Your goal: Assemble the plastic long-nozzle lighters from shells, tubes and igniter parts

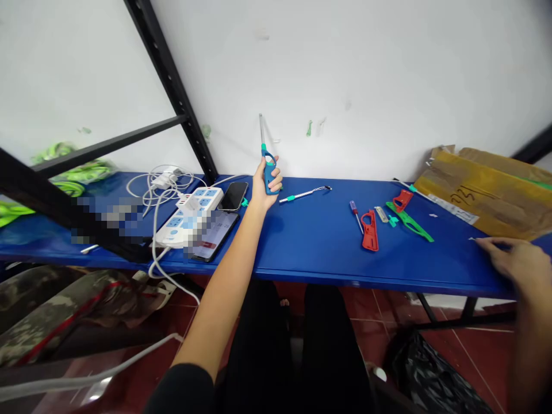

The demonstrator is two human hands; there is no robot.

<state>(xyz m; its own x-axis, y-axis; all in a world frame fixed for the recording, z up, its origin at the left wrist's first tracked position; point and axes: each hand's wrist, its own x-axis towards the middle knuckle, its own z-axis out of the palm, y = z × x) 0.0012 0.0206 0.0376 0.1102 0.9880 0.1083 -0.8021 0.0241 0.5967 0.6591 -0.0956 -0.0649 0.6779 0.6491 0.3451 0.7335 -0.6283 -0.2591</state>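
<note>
My left hand (266, 183) is wrapped round a blue long-nosed gas lighter (269, 176), whose metal tube points up toward the wall. At the far right, my right hand (513, 259) rests low over the table with its fingers pinched. A small pale piece (472, 238) shows at those fingertips; its kind is too small to tell. Between the hands lie a red lighter casing half (370, 231), a green casing half (411, 221), another red casing piece (402, 200), a clear fuel tank (381, 214), a teal part (393, 221) and a screwdriver (356, 215).
On the blue table (310, 247) lie a loose lighter tube (304, 194) and another tube (414, 188) near a taped cardboard box (470, 187). A power strip (190, 215), cables and two phones (233, 196) are left of my arm. A black metal post (172, 86) stands at left.
</note>
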